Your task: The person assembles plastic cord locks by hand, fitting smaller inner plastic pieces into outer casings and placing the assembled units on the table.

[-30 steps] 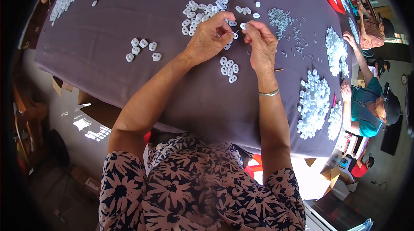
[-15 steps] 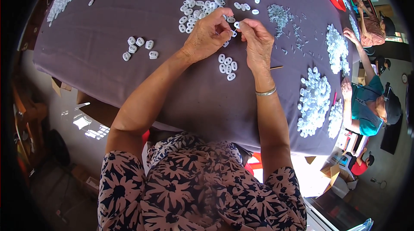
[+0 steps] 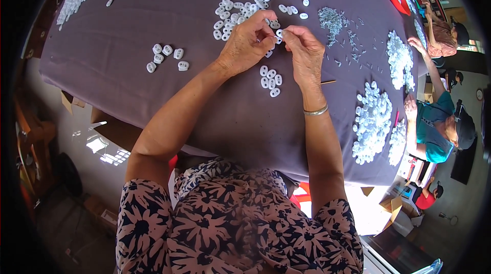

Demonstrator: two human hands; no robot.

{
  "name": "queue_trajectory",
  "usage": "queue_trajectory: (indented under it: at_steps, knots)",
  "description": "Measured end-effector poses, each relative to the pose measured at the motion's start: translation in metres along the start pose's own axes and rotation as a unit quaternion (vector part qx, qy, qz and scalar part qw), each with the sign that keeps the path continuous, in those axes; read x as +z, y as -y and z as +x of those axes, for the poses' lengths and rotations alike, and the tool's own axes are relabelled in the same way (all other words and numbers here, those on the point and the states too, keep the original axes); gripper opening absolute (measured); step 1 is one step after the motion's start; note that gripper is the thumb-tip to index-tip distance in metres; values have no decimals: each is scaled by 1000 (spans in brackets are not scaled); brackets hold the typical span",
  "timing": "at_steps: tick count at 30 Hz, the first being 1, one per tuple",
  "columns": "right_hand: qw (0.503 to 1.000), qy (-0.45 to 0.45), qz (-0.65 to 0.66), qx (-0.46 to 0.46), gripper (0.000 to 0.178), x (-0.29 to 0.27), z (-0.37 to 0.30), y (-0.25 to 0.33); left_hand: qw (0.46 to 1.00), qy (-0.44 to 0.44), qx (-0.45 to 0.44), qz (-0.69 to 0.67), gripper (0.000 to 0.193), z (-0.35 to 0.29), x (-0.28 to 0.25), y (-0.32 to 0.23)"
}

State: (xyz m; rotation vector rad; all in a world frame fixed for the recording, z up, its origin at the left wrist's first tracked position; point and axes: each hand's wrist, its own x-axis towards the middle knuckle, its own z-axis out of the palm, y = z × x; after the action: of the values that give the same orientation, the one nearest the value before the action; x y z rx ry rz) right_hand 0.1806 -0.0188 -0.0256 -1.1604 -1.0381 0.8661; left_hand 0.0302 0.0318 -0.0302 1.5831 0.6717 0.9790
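My left hand (image 3: 246, 42) and my right hand (image 3: 307, 53) meet over the table, thumb and forefinger of each pinched together. Between the right fingertips is a small white oval piece with two holes (image 3: 279, 33), like a cord lock. Against it, at my left fingertips, sits another small white part (image 3: 278, 40), mostly covered by the fingers. Just beyond my left hand lies a loose group of white two-hole pieces (image 3: 225, 14). Below the hands rests a smaller cluster of the same pieces (image 3: 271, 80).
A dark tablecloth (image 3: 230, 115) covers the table. Small metal springs (image 3: 332, 26) lie scattered to the right, near a thin brass-coloured stick (image 3: 328, 81). Farther right is a large white heap (image 3: 372, 123). Several pieces (image 3: 167, 49) lie left. Co-workers (image 3: 437, 130) sit along the right edge.
The white piece in my right fingers has come down slightly, closer against the part at my left fingertips. Both hands stay in nearly the same place.
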Motion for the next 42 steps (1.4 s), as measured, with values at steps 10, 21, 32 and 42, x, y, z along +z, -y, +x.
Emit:
queue_trajectory:
  at_steps: [10,21,32,42]
  knots:
    - [997,22,-70,-36,10,2,1,3,999,3,-18,-28,35,0,-2,-3]
    - [992,88,-74,-50,20,1,-3,5,983,11,-72,-170,34,0,-7,-10]
    - [976,90,-145,-137,25,1,-4,6,957,82,-122,-249,30,4,-19,-18]
    - [951,70,-221,-204,27,3,-7,14,972,76,-129,-179,28,5,-17,-27]
